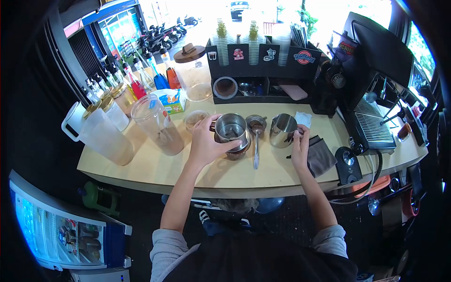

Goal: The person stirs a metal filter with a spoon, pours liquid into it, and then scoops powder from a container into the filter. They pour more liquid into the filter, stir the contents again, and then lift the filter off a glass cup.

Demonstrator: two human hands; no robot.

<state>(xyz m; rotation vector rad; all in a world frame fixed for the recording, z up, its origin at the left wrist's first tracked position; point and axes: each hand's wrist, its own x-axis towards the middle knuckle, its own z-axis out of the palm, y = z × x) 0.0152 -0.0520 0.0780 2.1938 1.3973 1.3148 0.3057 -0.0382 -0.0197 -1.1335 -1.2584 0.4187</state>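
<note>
My left hand [209,141] is wrapped round a shiny metal cup [231,123] with a dark handle, thumb across its front. The cup sits on or just above a brownish vessel [238,154], mostly hidden below it. My right hand [300,144] is closed at the handle of a steel milk pitcher [281,134], which stands upright on the counter. Between the two lies a small round metal dish [256,121] with a spoon [256,152] across it, its handle pointing at me. A dark folded cloth [320,157] lies beside my right wrist.
Left on the wooden counter [164,175] stand a large clear jar [159,127], a frosted pitcher [107,138], a tissue pack [171,101] and several syrup bottles. A black organizer [244,66] with stacked cups is behind; an espresso machine [371,117] and a scale-like black device [347,164] are right.
</note>
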